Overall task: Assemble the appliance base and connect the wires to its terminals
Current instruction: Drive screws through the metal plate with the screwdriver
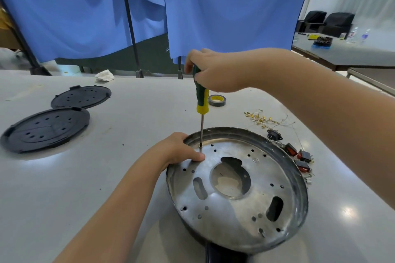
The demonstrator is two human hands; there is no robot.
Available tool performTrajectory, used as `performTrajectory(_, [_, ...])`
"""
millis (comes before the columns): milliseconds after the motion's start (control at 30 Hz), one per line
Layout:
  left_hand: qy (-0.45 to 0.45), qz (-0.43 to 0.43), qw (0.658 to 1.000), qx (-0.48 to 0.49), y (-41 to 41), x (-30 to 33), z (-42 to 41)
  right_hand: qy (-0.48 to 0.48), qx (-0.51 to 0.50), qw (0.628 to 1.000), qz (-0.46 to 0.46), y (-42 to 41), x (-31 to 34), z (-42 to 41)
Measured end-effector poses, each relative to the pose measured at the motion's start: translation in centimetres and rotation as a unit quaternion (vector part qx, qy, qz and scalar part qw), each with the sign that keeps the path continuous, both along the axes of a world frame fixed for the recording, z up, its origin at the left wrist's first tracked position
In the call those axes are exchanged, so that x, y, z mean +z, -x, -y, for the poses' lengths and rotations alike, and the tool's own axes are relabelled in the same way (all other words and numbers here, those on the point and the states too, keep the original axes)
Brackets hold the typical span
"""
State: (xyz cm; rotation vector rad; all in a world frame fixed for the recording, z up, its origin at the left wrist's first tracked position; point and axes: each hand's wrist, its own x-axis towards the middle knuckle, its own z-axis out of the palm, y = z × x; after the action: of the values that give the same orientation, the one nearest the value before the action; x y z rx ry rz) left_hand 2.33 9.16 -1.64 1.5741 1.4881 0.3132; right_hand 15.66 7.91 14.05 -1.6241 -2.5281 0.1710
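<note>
A round metal appliance base (237, 211) lies upside down on the white table, its plate full of holes and cut-outs. My right hand (215, 70) grips the top of a green and yellow screwdriver (201, 94), held upright with its tip on a screw near the plate's far left rim. My left hand (181, 148) grips that rim, the thumb pressing on the plate beside the screw. A bundle of thin wires (266, 119) with brass terminals lies behind the base.
Two black round covers (46, 129) (82, 96) lie at the left. A roll of tape (217, 100) sits behind the screwdriver. Red rocker switches (299, 156) and a black socket (273, 134) lie right of the base. Blue curtains hang behind the table.
</note>
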Motion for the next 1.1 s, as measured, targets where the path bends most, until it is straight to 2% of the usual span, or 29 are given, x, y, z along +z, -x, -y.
performTrajectory(133, [-0.002, 0.006, 1.0, 0.001, 0.1, -0.1, 0.0, -0.103, -0.024, 0.987, 0.12, -0.4, 0.3, -0.4])
performTrajectory(233, [0.001, 0.008, 1.0, -0.002, 0.1, -0.1, 0.0, -0.214, -0.079, 0.952, 0.206, -0.6, 0.0, -0.5])
performTrajectory(300, [0.002, 0.009, 1.0, -0.001, 0.1, 0.0, 0.1, -0.243, -0.097, 0.935, 0.239, -0.7, -0.2, -0.5])
performTrajectory(367, [0.005, 0.009, 1.0, -0.001, 0.0, 0.1, 0.1, -0.193, -0.096, 0.953, 0.212, -1.0, -0.3, -0.5])
performTrajectory(433, [0.007, 0.007, 1.0, 0.001, 0.0, 0.1, 0.1, -0.071, -0.072, 0.989, 0.107, -1.1, 0.0, -0.5])
performTrajectory(500, [0.004, 0.006, 1.0, 0.001, 0.1, 0.0, 0.1, 0.005, -0.036, 0.999, 0.038, -0.9, 0.5, -0.3])
performTrajectory(567, [0.001, 0.008, 1.0, 0.0, 0.1, -0.1, 0.0, -0.008, -0.013, 0.998, 0.062, -0.8, 0.9, -0.2])
performTrajectory(633, [0.001, 0.012, 1.0, 0.001, 0.1, -0.1, 0.0, -0.057, -0.036, 0.989, 0.133, -0.8, 1.1, -0.3])
performTrajectory(733, [0.003, 0.014, 1.0, 0.001, 0.1, -0.1, 0.1, -0.182, -0.102, 0.945, 0.25, -0.5, 0.5, -0.2])
performTrajectory(800, [0.005, 0.016, 1.0, 0.002, 0.1, -0.1, 0.1, -0.226, -0.112, 0.923, 0.292, -0.2, 0.2, -0.1])
performTrajectory(867, [0.007, 0.017, 1.0, 0.001, 0.1, 0.0, 0.2, -0.199, -0.111, 0.933, 0.28, -0.3, 0.0, -0.1])
performTrajectory(933, [0.006, 0.014, 1.0, 0.002, 0.1, 0.0, 0.2, -0.099, -0.097, 0.974, 0.179, -0.6, 0.1, -0.2])
performTrajectory(1000, [0.005, 0.014, 1.0, 0.002, 0.1, -0.1, 0.2, -0.021, -0.073, 0.992, 0.099, -0.7, 0.5, 0.0])
performTrajectory(1100, [0.004, 0.015, 1.0, -0.001, 0.1, -0.1, 0.1, -0.064, -0.05, 0.985, 0.152, -0.9, 0.8, -0.2])
